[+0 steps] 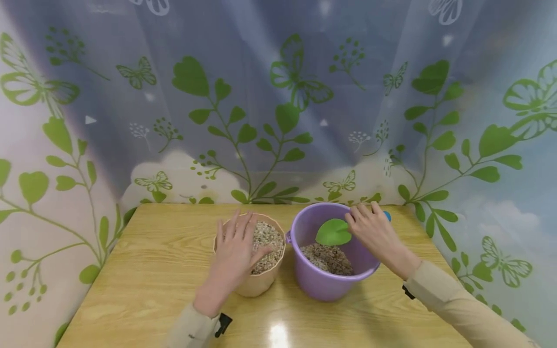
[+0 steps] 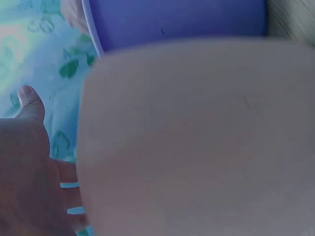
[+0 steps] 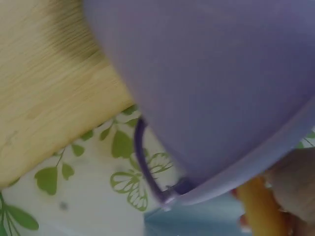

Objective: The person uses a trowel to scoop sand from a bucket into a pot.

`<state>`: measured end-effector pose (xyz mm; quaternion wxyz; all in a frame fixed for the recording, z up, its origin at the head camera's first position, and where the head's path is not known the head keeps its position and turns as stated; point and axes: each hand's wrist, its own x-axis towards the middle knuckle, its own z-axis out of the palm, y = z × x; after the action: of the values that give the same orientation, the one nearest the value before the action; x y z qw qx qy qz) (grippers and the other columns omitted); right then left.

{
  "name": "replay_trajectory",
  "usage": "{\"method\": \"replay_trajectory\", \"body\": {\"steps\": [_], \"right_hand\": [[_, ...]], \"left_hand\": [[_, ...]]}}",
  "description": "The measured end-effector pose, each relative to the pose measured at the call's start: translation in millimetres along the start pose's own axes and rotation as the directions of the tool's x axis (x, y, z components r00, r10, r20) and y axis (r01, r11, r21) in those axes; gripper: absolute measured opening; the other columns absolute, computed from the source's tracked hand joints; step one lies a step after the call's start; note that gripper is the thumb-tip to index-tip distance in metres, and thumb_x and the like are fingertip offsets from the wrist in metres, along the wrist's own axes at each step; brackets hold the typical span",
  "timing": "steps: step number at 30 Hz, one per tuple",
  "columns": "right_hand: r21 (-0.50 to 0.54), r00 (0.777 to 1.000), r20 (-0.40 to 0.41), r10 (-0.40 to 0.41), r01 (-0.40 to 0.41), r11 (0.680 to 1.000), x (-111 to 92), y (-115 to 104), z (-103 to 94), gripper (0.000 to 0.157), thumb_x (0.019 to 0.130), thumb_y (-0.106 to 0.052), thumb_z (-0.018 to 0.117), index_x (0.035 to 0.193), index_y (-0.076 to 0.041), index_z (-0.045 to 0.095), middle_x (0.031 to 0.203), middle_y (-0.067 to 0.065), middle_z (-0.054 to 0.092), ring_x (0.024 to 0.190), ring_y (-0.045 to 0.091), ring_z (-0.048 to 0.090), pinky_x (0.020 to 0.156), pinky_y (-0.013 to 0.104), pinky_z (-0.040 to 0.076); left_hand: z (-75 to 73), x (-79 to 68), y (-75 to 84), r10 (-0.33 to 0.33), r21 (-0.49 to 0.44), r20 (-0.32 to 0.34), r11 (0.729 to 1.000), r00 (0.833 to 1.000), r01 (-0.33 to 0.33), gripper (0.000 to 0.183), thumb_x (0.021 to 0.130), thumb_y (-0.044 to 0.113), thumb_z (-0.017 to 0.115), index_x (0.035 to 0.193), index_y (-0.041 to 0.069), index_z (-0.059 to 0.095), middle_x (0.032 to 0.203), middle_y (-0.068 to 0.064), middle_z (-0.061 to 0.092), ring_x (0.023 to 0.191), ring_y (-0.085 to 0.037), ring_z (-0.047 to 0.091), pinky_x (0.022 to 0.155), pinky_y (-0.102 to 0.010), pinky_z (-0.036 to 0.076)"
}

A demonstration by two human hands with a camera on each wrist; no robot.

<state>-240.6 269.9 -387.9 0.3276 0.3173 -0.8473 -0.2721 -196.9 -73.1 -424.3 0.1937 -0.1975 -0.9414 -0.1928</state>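
Observation:
My left hand [image 1: 235,249] lies with fingers spread over a peach flowerpot [image 1: 256,285] filled with light, grainy gravel [image 1: 267,241]. In the left wrist view, that hand [image 2: 29,172] is at the blurred pot wall [image 2: 197,142], its thumb standing apart. My right hand [image 1: 373,233] grips a trowel above the purple bucket [image 1: 326,287]. The trowel's green blade [image 1: 333,232] hangs inside the bucket over brownish gravel [image 1: 330,260]; its blue end [image 1: 387,216] shows beyond the hand. The right wrist view catches a yellow handle part [image 3: 261,206] in the fingers.
The pot and bucket stand side by side on a wooden table [image 1: 165,270]. Behind the table's far edge hangs a curtain [image 1: 256,145] printed with leaves and butterflies. A purple handle [image 3: 142,157] hangs at the bucket's side.

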Motion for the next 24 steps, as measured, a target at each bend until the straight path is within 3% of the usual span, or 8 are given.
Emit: {"method": "replay_trajectory", "body": {"steps": [4, 10, 14, 19, 24], "right_hand": [[-0.024, 0.993, -0.008, -0.118, 0.117, 0.993, 9, 0, 12.1, 0.018, 0.085, -0.004, 0.071, 0.101, -0.005, 0.064, 0.103, 0.012, 0.067, 0.095, 0.028, 0.063, 0.082, 0.039, 0.054], [-0.055, 0.978, 0.041, -0.203, 0.205, 0.977, 19, -6, 25.4, 0.019, 0.084, -0.008, 0.076, 0.101, -0.010, 0.069, 0.100, 0.009, 0.067, 0.093, 0.026, 0.063, 0.080, 0.037, 0.057], [-0.096, 0.968, 0.095, -0.233, 0.242, 0.966, 23, -13, 29.9, 0.020, 0.084, -0.013, 0.080, 0.103, -0.016, 0.073, 0.099, 0.006, 0.068, 0.092, 0.023, 0.062, 0.079, 0.035, 0.057], [-0.111, 0.957, 0.152, -0.246, 0.263, 0.958, 24, -17, 34.3, 0.012, 0.085, -0.020, 0.078, 0.096, -0.019, 0.076, 0.087, 0.003, 0.065, 0.077, 0.020, 0.056, 0.066, 0.031, 0.050], [0.012, 0.951, 0.172, -0.258, 0.260, 0.965, 23, -17, 38.5, 0.010, 0.079, -0.017, 0.083, 0.083, -0.017, 0.074, 0.075, 0.000, 0.064, 0.066, 0.017, 0.055, 0.057, 0.027, 0.049]], "left_hand": [[11.2, 10.3, 21.8, 0.042, -0.009, 0.036, 0.999, 0.998, -0.041, 0.091, 0.094, 0.069, 0.045, 0.157, 0.003, 0.033, 0.162, -0.017, 0.032, 0.154, -0.038, 0.014, 0.121, -0.066, 0.004], [33.8, 17.7, 44.0, 0.096, -0.016, 0.079, 0.995, 0.992, -0.095, 0.090, 0.095, 0.066, 0.050, 0.158, 0.004, 0.032, 0.162, -0.014, 0.035, 0.154, -0.037, 0.019, 0.120, -0.068, 0.010], [44.6, 17.6, 47.7, 0.119, 0.034, 0.086, 0.992, 0.989, -0.123, 0.090, 0.096, 0.070, 0.042, 0.158, 0.005, 0.033, 0.163, -0.011, 0.033, 0.153, -0.036, 0.020, 0.120, -0.066, 0.011], [47.7, 16.9, 48.1, 0.127, 0.046, 0.071, 0.990, 0.989, -0.130, 0.089, 0.096, 0.071, 0.041, 0.157, 0.006, 0.035, 0.163, -0.008, 0.033, 0.154, -0.034, 0.019, 0.121, -0.065, 0.010], [46.9, 18.0, 47.5, 0.118, 0.032, 0.083, 0.992, 0.990, -0.121, 0.090, 0.096, 0.072, 0.040, 0.158, 0.006, 0.033, 0.164, -0.008, 0.031, 0.155, -0.033, 0.016, 0.121, -0.065, 0.008]]}}
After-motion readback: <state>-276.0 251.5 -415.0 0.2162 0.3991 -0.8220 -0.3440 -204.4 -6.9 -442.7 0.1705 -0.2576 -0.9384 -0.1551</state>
